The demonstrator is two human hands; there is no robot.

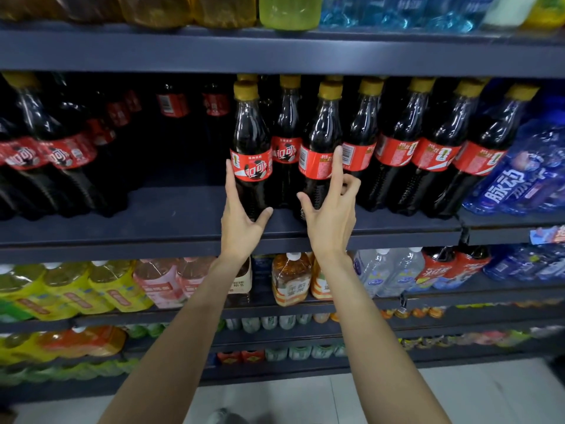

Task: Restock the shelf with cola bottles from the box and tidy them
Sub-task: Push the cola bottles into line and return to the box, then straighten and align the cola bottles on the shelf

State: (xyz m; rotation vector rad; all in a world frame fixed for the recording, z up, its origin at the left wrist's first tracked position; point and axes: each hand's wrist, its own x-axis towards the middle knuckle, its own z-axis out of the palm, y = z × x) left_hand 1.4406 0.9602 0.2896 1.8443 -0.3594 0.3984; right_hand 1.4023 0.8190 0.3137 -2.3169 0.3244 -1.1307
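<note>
Left hand [241, 221] spread against front cola bottle [251, 154], fingers straight. Right hand [328, 221] steadying neighbouring bottle [321, 148], forefinger on label (remaining fingers loosely curled, grip unclear). Shelf [183, 237] filled rightward, gap at left. Box unseen. Restocking judged partly complete.

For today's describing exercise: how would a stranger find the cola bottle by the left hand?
Find the dark middle shelf of cola. The bottle stands at the left end of the right-hand row, the left hand around its base. Its neighbour shows label print; this one shows the logo.
</note>
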